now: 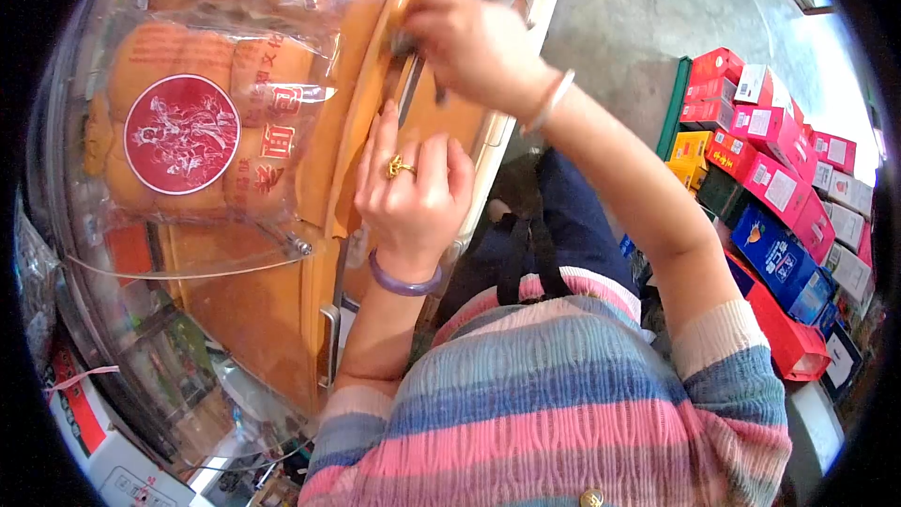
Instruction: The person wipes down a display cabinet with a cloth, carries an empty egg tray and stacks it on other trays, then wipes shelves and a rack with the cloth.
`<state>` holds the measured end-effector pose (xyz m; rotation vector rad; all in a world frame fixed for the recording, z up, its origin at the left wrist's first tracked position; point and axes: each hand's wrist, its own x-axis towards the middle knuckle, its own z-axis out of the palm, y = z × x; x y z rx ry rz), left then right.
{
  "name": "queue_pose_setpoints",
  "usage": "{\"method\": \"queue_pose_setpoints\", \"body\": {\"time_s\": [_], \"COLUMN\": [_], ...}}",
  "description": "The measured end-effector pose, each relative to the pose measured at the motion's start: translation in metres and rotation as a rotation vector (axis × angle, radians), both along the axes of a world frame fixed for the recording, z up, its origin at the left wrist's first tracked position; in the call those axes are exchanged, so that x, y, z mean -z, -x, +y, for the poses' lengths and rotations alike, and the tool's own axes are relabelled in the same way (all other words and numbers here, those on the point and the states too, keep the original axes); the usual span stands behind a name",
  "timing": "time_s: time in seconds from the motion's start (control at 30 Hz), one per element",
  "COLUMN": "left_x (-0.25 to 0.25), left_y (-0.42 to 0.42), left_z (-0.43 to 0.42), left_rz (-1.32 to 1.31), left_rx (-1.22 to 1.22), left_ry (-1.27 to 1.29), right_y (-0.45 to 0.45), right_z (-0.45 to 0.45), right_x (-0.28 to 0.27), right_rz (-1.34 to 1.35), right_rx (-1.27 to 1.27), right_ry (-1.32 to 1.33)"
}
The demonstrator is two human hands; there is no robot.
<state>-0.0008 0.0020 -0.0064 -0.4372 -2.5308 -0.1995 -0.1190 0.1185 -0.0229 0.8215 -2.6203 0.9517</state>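
Raising the right hand (474,42) over the near edge of the table (249,319), fingers bunched tightly and apparently pinching a small dark object (404,43), too blurred to name. Holding the left hand (413,192) lower, back upward, with index finger stretched toward the wooden edge and the other fingers loosely bent; impossible to tell whether anything sits under the hidden palm. Wearing a gold ring (399,167) and a purple bangle (404,277) on the left, a pale bangle (551,101) on the right.

Caught mid-action, judging by the smear around the right fingers. Already in reach of the edge with both hands, but with no finished result to be seen; hard to judge how much is done or left.

Placed at about nine o'clock from the right hand, right at its fingertips, and at twelve o'clock from the left hand: the small dark object. Lying at nine to ten o'clock from the left hand, well clear of the fingers: a clear-wrapped pack of bread buns (183,136) with a round red label. Set at seven o'clock, on the wooden front: a metal handle (328,347). Stacked well off at three o'clock: colourful cartons (779,192).
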Motion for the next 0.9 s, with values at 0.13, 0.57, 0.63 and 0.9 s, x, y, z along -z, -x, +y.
{"method": "queue_pose_setpoints", "body": {"time_s": [0.13, 0.57, 0.63, 0.9], "left_x": [-0.004, -0.003, -0.005, -0.005], "left_y": [-0.003, 0.000, -0.002, -0.003], "left_z": [-0.001, -0.001, 0.001, 0.000], "left_rz": [0.002, -0.056, -0.061, -0.064], "left_rx": [-0.015, -0.013, -0.007, 0.007], "left_ry": [-0.033, -0.070, -0.074, -0.046], "right_y": [-0.029, 0.026, 0.016, -0.008], "right_z": [-0.004, -0.005, -0.008, -0.012], "right_x": [0.004, 0.014, 0.005, -0.017], "right_rz": [-0.132, 0.216, 0.231, -0.018], "right_rx": [-0.293, 0.369, 0.373, 0.155], "right_ry": [0.388, 0.390, 0.237, 0.102]}}
